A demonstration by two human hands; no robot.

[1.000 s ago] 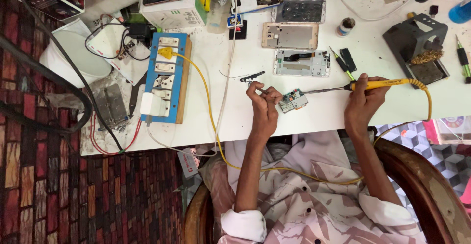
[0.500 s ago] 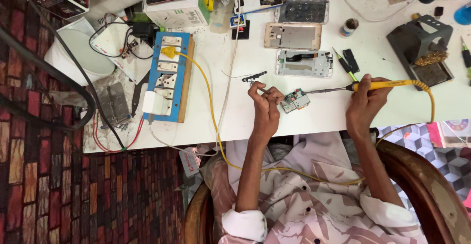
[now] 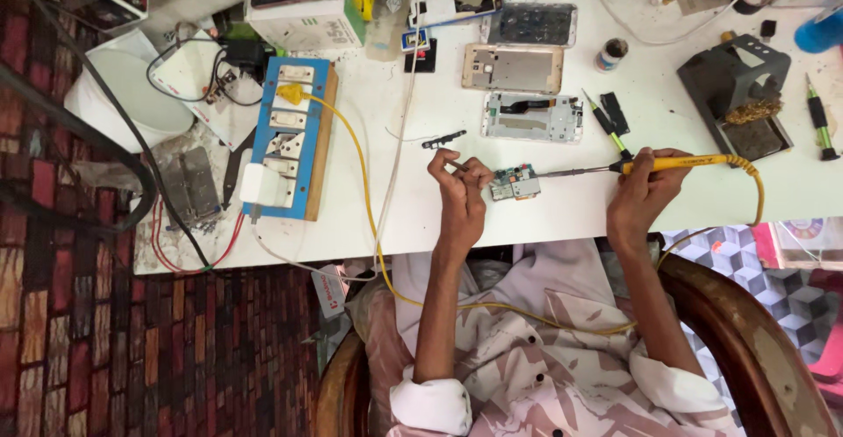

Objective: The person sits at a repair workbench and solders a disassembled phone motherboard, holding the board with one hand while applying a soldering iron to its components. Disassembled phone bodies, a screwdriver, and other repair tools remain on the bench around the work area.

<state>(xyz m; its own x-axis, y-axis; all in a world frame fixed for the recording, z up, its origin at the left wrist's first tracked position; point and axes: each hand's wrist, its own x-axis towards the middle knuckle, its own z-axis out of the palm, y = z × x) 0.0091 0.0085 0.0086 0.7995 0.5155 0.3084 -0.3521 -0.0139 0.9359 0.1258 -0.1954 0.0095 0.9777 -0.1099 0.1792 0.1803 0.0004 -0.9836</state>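
White table (image 3: 562,217), flat, smooth, cluttered. Blue socket board (image 3: 285,138) at left, rectangular, wooden edged. Right hand (image 3: 641,193) is fisted round the yellow-handled iron (image 3: 654,165), whose metal tip lies level, pointing left to the circuit board (image 3: 515,182). Left hand (image 3: 461,193), wrist bent, pinches a thin tool beside the small green circuit board, which lies on the table between both hands.
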